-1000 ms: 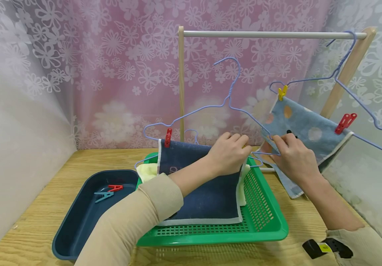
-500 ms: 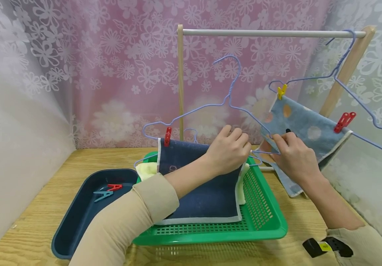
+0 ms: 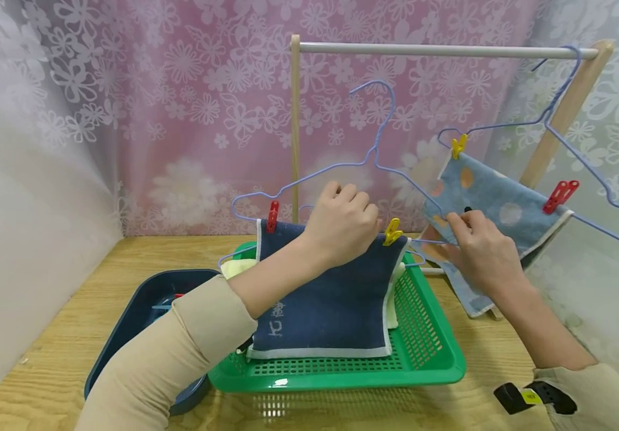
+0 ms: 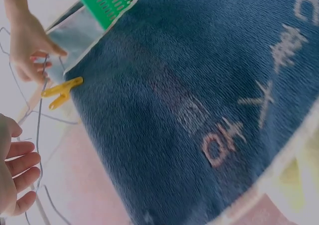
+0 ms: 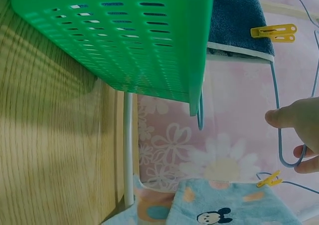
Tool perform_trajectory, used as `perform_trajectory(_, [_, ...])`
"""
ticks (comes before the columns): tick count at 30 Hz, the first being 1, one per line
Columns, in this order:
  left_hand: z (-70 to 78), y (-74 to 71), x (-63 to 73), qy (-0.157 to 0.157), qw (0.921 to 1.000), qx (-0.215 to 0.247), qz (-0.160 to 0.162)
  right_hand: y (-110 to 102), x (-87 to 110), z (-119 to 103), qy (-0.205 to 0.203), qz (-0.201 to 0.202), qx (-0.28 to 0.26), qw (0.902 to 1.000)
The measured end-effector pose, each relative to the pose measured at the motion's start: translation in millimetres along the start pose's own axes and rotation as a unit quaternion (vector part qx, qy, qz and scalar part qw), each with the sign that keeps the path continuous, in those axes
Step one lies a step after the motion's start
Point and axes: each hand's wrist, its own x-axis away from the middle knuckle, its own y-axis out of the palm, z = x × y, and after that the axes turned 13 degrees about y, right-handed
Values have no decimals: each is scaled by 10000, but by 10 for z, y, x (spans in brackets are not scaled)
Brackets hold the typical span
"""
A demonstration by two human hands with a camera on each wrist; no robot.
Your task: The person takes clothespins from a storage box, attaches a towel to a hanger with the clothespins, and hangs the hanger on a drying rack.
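A dark blue towel (image 3: 336, 305) with white edging hangs folded over the bottom wire of a blue wire hanger (image 3: 377, 140). One red clothespin (image 3: 272, 216) clips its left end. A yellow clothespin (image 3: 393, 232) sits at the right corner. My right hand (image 3: 482, 251) pinches the hanger's right end between thumb and fingers, shown also in the right wrist view. In front of the towel's top edge is my left hand (image 3: 339, 226), apart from the yellow clothespin. The left wrist view shows its fingers (image 4: 22, 167) loosely bent, with nothing in them.
Below the towel stands a green basket (image 3: 439, 374) with pale yellow cloth (image 3: 236, 267). A dark blue tray (image 3: 126, 323) with clothespins lies left. Behind, a rack rod (image 3: 439, 49) carries another hanger (image 3: 552, 114) with a light blue towel (image 3: 495, 191).
My left hand has let go of the yellow clothespin and moved left and up, uncovering it on the towel's corner. My right hand keeps its hold on the hanger.
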Motion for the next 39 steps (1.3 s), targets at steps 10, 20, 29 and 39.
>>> perform_trajectory(10, [-178, -178, 349, -271, 9980, 305, 486, -77, -37, 31, 27, 198, 75, 9998])
perform_trajectory(20, [-260, -197, 574, -245, 9954, 525, 764, -189, -73, 94, 354, 303, 182, 9987])
perform_trajectory(29, [-415, -157, 705, -612, 9916, 876, 725, -293, -50, 229, 607, 593, 275, 9960])
perform_trajectory(39, [-712, -43, 788, -1838, 9726, 1391, 311, -474, -45, 346, 932, 570, 494, 9928])
